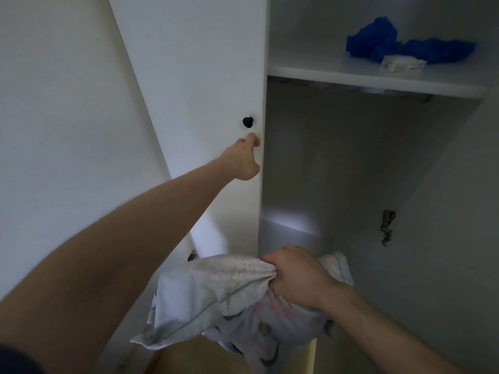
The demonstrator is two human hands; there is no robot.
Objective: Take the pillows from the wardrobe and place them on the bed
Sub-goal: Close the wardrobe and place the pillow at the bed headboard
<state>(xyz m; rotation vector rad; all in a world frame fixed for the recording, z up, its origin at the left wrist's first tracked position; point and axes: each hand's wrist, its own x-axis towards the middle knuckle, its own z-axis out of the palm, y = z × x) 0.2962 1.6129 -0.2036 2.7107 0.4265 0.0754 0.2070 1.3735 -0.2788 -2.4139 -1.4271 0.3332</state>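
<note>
A white wardrobe stands open in front of me, its door [205,76] swung out to the left. My left hand [244,159] grips the door's right edge just below a small black knob [247,122]. My right hand [297,276] is clenched on the bunched cover of a pale floral pillow [216,292], which hangs low in front of the wardrobe opening. The pillow's lower part droops out of sight at the bottom of the view. The bed is not in view.
An upper shelf [351,76] carries crumpled blue fabric [405,47] and a small clear packet [402,64]. A metal hinge [387,226] sits on the right inner wall. A lower shelf [291,228] shows inside. Wooden floor [189,357] lies below.
</note>
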